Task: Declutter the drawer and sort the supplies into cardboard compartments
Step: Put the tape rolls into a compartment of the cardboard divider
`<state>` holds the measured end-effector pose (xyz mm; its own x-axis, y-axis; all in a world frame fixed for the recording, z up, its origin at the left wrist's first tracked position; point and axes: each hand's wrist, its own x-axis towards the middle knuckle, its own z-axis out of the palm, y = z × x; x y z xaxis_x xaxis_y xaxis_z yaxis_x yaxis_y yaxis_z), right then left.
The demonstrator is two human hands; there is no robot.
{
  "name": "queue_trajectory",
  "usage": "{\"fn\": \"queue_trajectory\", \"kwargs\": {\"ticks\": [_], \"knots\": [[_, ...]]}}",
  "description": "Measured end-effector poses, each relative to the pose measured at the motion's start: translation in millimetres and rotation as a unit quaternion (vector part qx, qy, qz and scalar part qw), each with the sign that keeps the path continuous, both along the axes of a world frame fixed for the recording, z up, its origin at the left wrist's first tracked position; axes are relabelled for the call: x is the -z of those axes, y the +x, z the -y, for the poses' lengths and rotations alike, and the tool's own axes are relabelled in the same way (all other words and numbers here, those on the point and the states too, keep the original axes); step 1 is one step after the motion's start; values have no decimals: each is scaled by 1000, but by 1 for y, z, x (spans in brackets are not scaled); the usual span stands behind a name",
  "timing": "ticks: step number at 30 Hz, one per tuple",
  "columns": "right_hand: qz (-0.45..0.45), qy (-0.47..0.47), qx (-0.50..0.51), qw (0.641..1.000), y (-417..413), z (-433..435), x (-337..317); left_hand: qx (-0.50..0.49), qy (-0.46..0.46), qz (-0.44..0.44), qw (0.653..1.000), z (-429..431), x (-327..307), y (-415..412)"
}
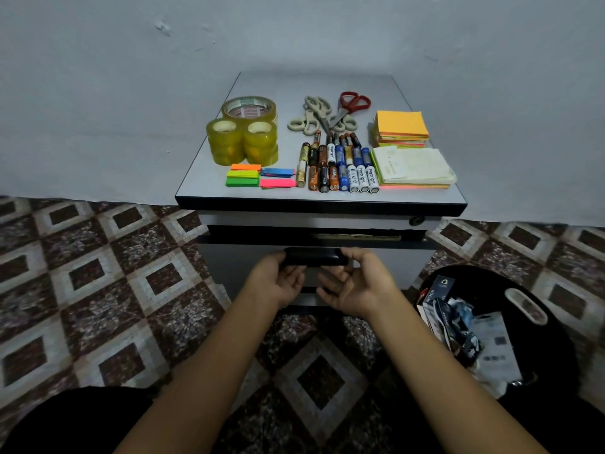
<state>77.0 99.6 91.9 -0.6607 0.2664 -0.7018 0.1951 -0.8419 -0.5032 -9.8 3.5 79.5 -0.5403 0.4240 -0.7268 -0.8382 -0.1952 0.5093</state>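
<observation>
A grey drawer cabinet (226, 178) stands against the wall. On its top lie tape rolls (244, 132), scissors (327, 114), several batteries (337, 165), coloured sticky flags (258, 178) and sticky note pads (406, 149). The top drawer (376, 236) is slightly out, showing a cardboard edge inside. Both hands hold the black drawer handle (314, 256) from below, palms up: my left hand (278, 280) at its left end, my right hand (357, 283) at its right end.
A black bin (553, 342) with torn packaging and papers stands on the floor at the right of the cabinet. Patterned brown and white tiles (98, 290) cover the floor. The wall is right behind the cabinet.
</observation>
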Motion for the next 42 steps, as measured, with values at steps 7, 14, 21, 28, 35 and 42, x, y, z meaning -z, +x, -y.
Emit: {"fn": "queue_trajectory", "kwargs": {"ticks": [7, 14, 21, 28, 35, 42], "knots": [[108, 733, -142, 656, 29, -6, -12, 211, -354, -546, 730, 30, -14, -8], [179, 813, -290, 473, -2, -36, 2, 311, -427, -702, 476, 28, -1, -38], [190, 813, -331, 440, 8, -29, -3, 321, -426, -699, 476, 39, -5, -36], [153, 806, -378, 429, 81, 12, -8, 362, -368, -693, 504, 96, -10, 18], [76, 738, -433, 512, 143, 46, -13, 416, -347, -606, 583, 152, -10, 73], [69, 752, -430, 495, 160, 61, -13, 418, -338, -597, 596, 168, -8, 81]]}}
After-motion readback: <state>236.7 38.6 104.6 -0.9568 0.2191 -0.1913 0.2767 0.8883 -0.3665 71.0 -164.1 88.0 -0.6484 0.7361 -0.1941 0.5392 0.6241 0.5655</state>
